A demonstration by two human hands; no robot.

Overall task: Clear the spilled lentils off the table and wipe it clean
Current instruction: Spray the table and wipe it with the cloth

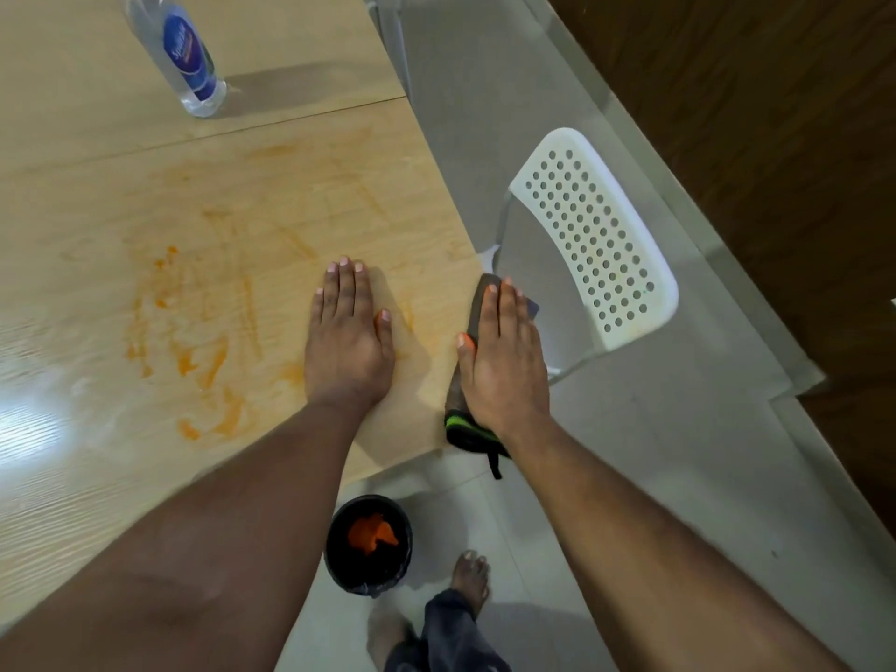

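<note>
While the left hand (346, 332) lies flat with straight fingers on the surface (145, 196), the right hand (504, 361) presses a dark cloth (477, 303) with flat fingers at the surface's right edge. Orange smears (194, 341) of lentils stay on the wood left of the hands, near a bottle (179, 50). On the floor below, a black bin (368, 545) holds orange waste, beside a white chair (596, 240).

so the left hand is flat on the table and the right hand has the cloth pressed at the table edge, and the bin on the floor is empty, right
Not quite: the bin holds orange waste, as the head view shows. The rest stands: left hand flat on the table, right hand pressing the cloth at the edge.
</note>
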